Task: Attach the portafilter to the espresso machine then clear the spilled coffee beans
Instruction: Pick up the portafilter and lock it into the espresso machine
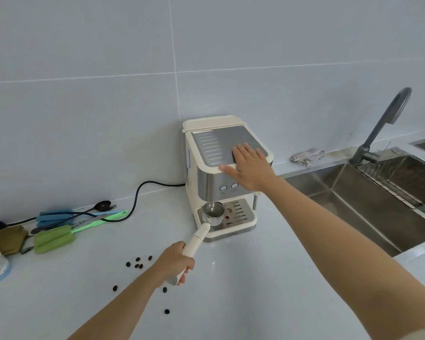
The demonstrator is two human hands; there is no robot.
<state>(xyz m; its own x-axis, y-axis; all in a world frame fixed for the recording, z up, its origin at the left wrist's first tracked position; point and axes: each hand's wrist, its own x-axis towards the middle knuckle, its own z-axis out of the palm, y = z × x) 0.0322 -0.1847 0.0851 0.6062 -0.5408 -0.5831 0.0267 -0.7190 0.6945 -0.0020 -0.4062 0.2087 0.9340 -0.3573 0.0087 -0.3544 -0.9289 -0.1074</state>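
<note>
A cream and steel espresso machine (206,168) stands against the wall tiles. My right hand (249,168) lies flat and open on its top front edge. My left hand (174,262) grips the cream handle of the portafilter (212,213), whose steel basket is held over the drip tray, just below the front of the machine. Several dark coffee beans (138,263) lie scattered on the white counter to the left of and below my left hand.
Blue and green sponge brushes (54,238) and a black spoon lie at the left, crossed by the machine's black cord (138,192). A steel sink (368,204) with a grey faucet (383,123) is at the right. A cloth (306,157) lies behind the sink.
</note>
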